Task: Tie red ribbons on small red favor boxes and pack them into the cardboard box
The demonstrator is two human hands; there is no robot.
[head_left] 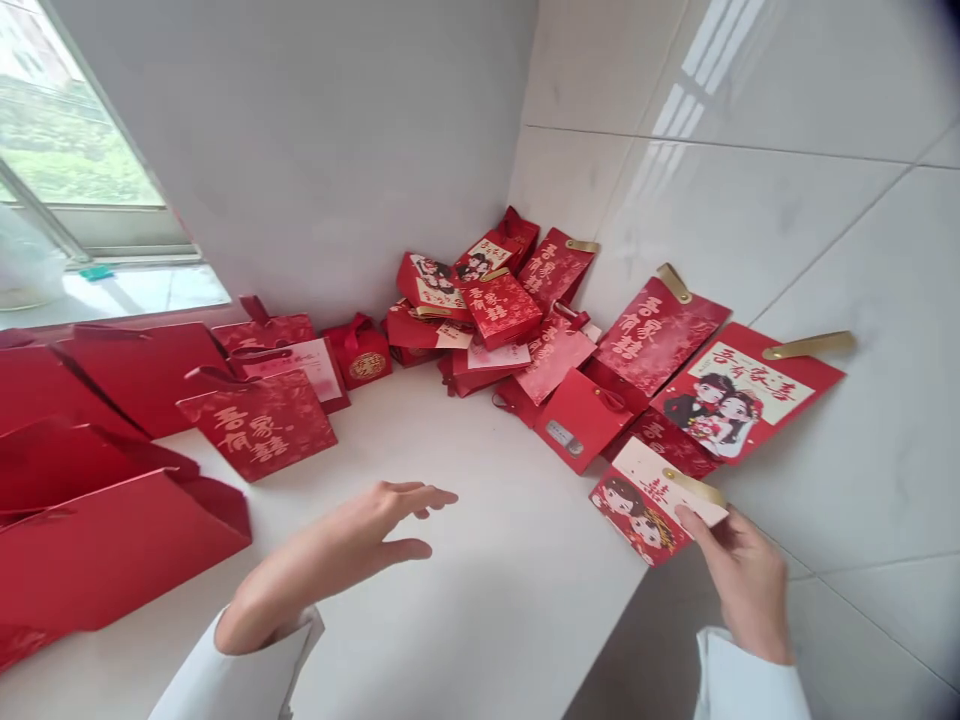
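The left hand (360, 535) is open, its fingers loosely spread, and it hovers over the white desk (480, 640) without touching anything. The right hand (742, 580) is closed in a pinch on a flat red paper gift bag (637, 515) at the desk's front edge, its fingers (694, 530) on the bag's cream upper part, just beside a gold handle. That bag is printed with a cartoon bride and groom. Just beyond it lies a larger flat red bag (742, 395) with a similar couple and its own gold handle, next to a red bag with pale characters (660, 335). A jumbled heap of red gift bags and boxes (487, 310) fills the corner where the white wall (300, 130) meets the glossy tiled wall (787, 170). To the left, a red gift box with a ribbon (360, 352) sits near a patterned red bag (256, 420), and large shiny red bags (112, 545) lie overlapping along the desk's left side. White sleeves (247, 670) cover both forearms, and a window (67, 130) lights the corner from the left.
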